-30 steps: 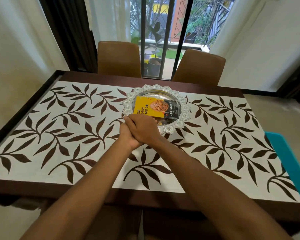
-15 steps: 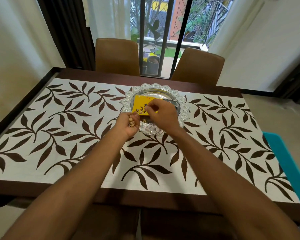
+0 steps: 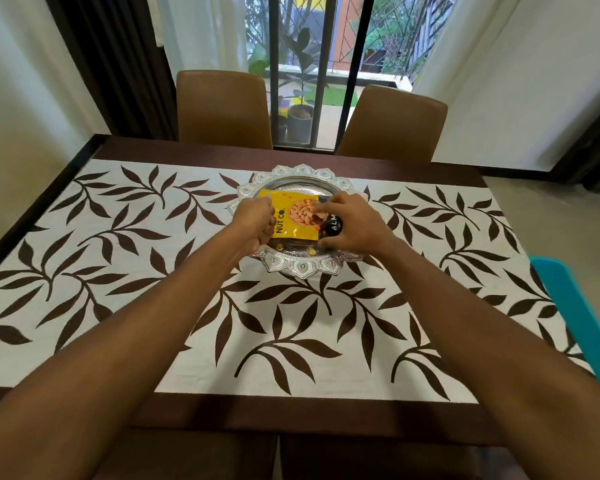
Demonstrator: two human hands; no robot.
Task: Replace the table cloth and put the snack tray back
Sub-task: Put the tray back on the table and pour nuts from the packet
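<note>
Leaf-print tablecloth (image 3: 153,271) laid on the bench; silver snack tray (image 3: 302,271) sits mid-bench toward the far edge. Since a second ago the hands have unclasped: left hand (image 3: 255,223) fisted, contents unclear; right hand (image 3: 347,223) now grips the almond packet (image 3: 293,216). Only tidying apparently remains.

A white table cloth (image 3: 153,271) printed with dark brown leafy sprigs lies flat along the dark wooden table, whose edges show around it. On it, toward the far side, sits the round silver snack tray (image 3: 303,270) with a scalloped, embossed rim, holding a yellow-and-black almond packet (image 3: 293,216) lying flat.
</note>
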